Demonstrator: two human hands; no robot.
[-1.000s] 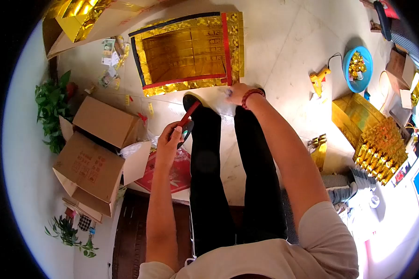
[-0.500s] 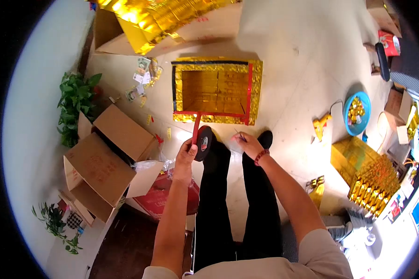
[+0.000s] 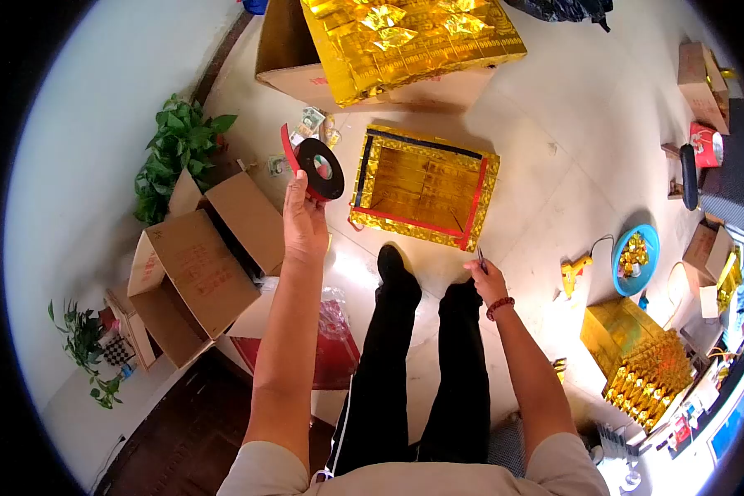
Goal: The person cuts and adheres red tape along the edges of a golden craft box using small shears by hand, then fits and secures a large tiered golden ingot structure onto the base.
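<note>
My left hand (image 3: 304, 219) is closed on a roll of double-sided tape (image 3: 333, 171), black with a red liner, held up left of the box. A loose red tape end (image 3: 288, 147) sticks up from the roll. My right hand (image 3: 489, 283) is closed around a small pointed tool (image 3: 482, 263) that looks like scissors, partly hidden by the fingers, just below the box's front right corner. The open gold-foil box (image 3: 422, 188) lies on the floor beyond my feet. Red tape runs along its near and right rims, black along the others. A short red tape end (image 3: 354, 223) hangs at its near left corner.
A large carton (image 3: 388, 83) under gold foil sheeting stands at the back. Open cartons (image 3: 202, 264) and a leafy plant (image 3: 174, 153) are at left. To the right are a yellow glue gun (image 3: 575, 273), a blue basin (image 3: 636, 289) and a gold stack (image 3: 649, 364).
The red strip that joined the roll to the box is now separated, leaving a short end on the box. My left hand has moved up and left with the roll. The view has turned.
</note>
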